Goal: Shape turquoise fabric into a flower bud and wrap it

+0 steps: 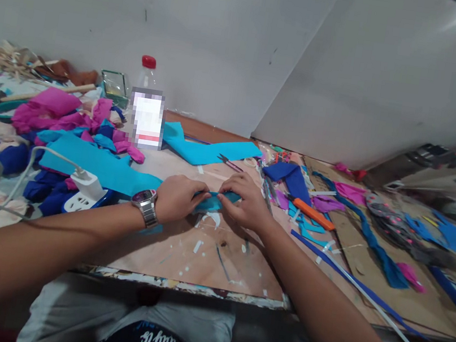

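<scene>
My left hand [178, 199] and my right hand [245, 199] meet over the middle of a wooden table [206, 259]. Both are closed on one small turquoise piece of fabric [217, 201], pinching it between fingers and thumbs just above the tabletop. A metal wristwatch [144, 204] sits on my left wrist. Larger turquoise sheets lie nearby: one [95, 165] to the left and one [209, 150] behind my hands.
A heap of pink, blue and turquoise fabric [68, 121] fills the left side, with a white plug and cable [84, 186]. A red-capped bottle [146, 104] stands at the back. An orange cutter [311, 213], scissors [229, 162], blue strips and scraps lie to the right.
</scene>
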Action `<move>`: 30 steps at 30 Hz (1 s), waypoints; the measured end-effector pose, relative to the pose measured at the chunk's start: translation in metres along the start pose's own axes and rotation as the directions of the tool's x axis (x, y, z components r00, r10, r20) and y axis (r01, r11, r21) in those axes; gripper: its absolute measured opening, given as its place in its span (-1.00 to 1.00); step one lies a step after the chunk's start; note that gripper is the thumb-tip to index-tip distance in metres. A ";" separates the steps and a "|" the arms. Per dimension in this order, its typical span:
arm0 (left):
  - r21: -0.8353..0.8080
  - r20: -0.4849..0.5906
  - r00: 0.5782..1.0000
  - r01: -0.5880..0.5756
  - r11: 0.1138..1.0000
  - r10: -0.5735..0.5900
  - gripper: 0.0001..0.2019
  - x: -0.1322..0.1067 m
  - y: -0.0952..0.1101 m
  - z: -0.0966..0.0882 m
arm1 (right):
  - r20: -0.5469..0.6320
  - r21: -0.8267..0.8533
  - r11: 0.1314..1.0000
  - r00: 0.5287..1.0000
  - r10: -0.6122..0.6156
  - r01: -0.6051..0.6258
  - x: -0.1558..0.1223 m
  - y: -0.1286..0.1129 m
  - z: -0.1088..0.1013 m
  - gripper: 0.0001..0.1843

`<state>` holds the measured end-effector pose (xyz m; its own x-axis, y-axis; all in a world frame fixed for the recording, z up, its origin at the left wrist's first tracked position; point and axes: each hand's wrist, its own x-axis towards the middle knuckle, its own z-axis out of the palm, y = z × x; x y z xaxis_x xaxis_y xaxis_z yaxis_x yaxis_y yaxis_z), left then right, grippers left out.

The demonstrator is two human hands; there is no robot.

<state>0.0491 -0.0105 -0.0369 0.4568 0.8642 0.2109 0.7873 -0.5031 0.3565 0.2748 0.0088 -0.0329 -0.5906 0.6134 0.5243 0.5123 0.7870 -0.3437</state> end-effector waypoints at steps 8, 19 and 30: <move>-0.113 0.016 0.999 -0.036 0.993 0.038 -0.64 -0.001 0.002 -0.005 | -0.040 0.075 0.997 0.999 -0.022 0.025 -0.002 0.000 0.003 -0.91; -0.074 0.011 1.000 0.012 0.997 -0.011 -0.67 -0.002 0.003 -0.008 | -0.068 0.059 0.998 0.998 -0.007 0.011 -0.002 0.000 0.002 -0.90; 0.016 -0.055 0.991 0.124 0.992 -0.123 -0.70 0.000 0.004 -0.009 | -0.202 0.020 0.984 0.963 0.180 -0.179 -0.002 0.012 0.003 -0.63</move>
<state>0.0483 -0.0123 -0.0277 0.3324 0.9182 0.2155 0.8445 -0.3915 0.3655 0.2802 0.0177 -0.0403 -0.3509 0.7187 0.6003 0.5974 0.6654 -0.4475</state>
